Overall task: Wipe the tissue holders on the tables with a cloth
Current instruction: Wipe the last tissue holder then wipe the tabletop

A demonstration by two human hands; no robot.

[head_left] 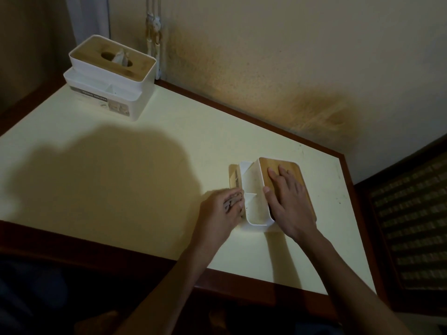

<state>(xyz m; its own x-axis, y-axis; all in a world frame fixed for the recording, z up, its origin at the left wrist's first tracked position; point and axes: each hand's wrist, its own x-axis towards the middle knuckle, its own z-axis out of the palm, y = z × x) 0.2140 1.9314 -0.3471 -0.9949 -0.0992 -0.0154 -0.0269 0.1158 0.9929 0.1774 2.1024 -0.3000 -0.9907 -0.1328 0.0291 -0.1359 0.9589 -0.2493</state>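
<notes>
While the right hand lies flat with straight fingers on the wooden lid of the near holder, the left hand is curled round a bunched cloth and presses it against that holder's left side. This holder stands on the right part of the counter, its white front tray open upward and speckled with dirt. Its right side sits near the counter's right edge, with a strip of bare cream top between them. Between the holder and the front edge there is a wider band of bare top, crossed by both forearms.

To the left, the counter runs broad and bare, partly under a large shadow, as far as the second holder. That one stands in the far left corner, close to the back edge and the wall, well apart from the hands. A tissue pokes up through the oval slot in its wooden lid. A label on its white front carries a line of print, too blurred to read with certainty, and a small picture beside it.

A dark wooden rim frames the counter all round. A woven panel stands just beyond the right edge.
</notes>
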